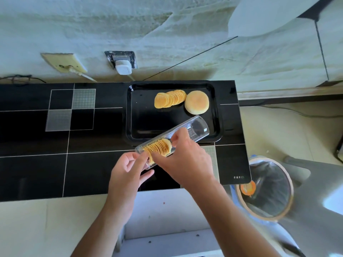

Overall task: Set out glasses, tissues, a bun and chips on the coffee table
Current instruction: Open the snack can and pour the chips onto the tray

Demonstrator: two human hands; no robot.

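A black tray [141, 127] lies on the black glass coffee table [37, 164]. On it a fanned row of chips [169, 98] lies beside a round pale bun [196, 102]. A long clear plastic chip container [197, 127] rests tilted across the tray's near edge, with a stack of chips [159, 147] in its lower half. My left hand [128, 171] holds the container's near end. My right hand [185, 156] reaches into it, fingers pinched on the chip stack. No glasses or tissues are in view.
A bin lined with a dark bag [269, 190] stands right of the table, an orange lid inside. Behind the table, the wall carries a socket with a white plug [123, 66] and a yellowed plate [64, 63]. A grey chair [319, 191] stands at right.
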